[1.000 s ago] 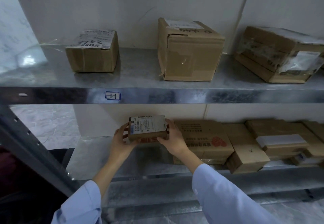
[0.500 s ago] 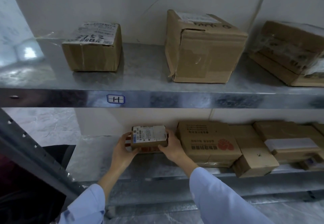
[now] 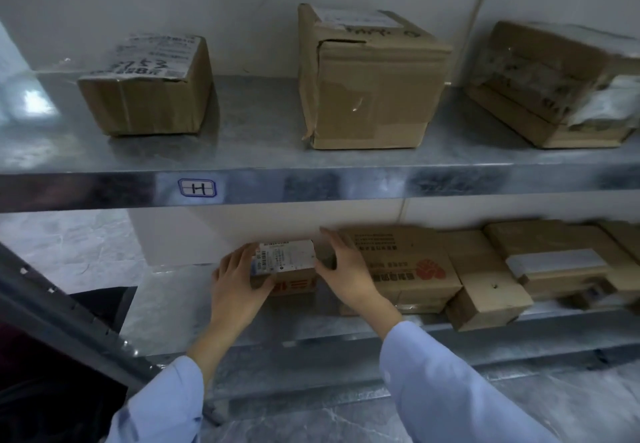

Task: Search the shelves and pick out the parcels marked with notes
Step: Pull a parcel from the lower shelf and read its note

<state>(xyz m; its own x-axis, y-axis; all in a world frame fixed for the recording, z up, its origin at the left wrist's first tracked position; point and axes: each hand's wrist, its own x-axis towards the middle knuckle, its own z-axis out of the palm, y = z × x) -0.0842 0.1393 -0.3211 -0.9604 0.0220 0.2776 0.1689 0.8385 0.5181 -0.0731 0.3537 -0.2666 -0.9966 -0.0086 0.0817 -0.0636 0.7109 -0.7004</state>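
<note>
On the lower shelf (image 3: pixel 166 307) stands a small brown parcel (image 3: pixel 289 259) with a white shipping label on top and red print on its front. My left hand (image 3: pixel 239 283) grips its left end, fingers over the top and thumb on the front. At the parcel's right end my right hand (image 3: pixel 346 269) has straight fingers reaching back alongside it, with the thumb at its corner. No separate note shows on this parcel.
The upper shelf (image 3: pixel 259 155), tagged "H" (image 3: pixel 197 188), carries a labelled box (image 3: pixel 145 103), a taller carton (image 3: pixel 370 89) and a taped box (image 3: pixel 547 89). Right of my hands lie a red-printed carton (image 3: pixel 405 262) and several flat boxes (image 3: pixel 554 262). A slanted grey post (image 3: pixel 62 314) stands left.
The small parcel has gone from raised and tilted toward me down and back onto the lower shelf. My right fingers have straightened beside it. The view has moved closer.
</note>
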